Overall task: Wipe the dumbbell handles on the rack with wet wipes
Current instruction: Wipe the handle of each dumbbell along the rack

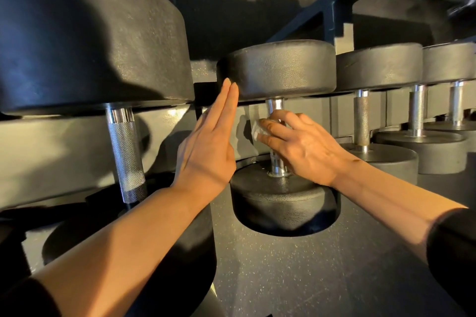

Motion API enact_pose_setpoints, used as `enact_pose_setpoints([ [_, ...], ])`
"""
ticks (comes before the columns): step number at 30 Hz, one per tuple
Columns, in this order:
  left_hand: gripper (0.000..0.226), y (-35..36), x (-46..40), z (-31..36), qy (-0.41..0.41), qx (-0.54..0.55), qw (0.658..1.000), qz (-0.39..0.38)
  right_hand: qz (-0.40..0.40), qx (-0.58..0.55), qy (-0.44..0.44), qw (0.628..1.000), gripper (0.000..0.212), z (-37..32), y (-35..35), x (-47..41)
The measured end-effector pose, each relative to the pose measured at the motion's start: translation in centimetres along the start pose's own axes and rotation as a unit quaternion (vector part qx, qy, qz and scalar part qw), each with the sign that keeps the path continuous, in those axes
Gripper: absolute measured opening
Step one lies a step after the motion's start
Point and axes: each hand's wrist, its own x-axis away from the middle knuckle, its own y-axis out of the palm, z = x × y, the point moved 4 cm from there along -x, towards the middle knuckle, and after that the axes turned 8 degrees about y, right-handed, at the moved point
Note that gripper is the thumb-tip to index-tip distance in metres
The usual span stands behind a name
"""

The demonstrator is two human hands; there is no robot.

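A black dumbbell lies on the rack in the middle of the view, its chrome handle running between the two heads. My right hand is wrapped round that handle with a white wet wipe pressed under its fingers. My left hand is held flat with straight fingers, its fingertips touching the left edge of the dumbbell's far head. Most of the handle is hidden by my right hand.
A much bigger dumbbell with a knurled handle lies close on the left. Smaller dumbbells line up to the right. The rack's dark rail crosses above. Speckled dark floor lies below.
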Motion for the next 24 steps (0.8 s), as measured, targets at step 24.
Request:
enact_pose_setpoints([
  [24, 0.064, 0.3, -0.3, 1.3, -0.074, -0.110, 0.990, 0.053, 0.109, -0.200, 0.026, 0.973, 0.026, 3.6, -0.2, 1.0],
])
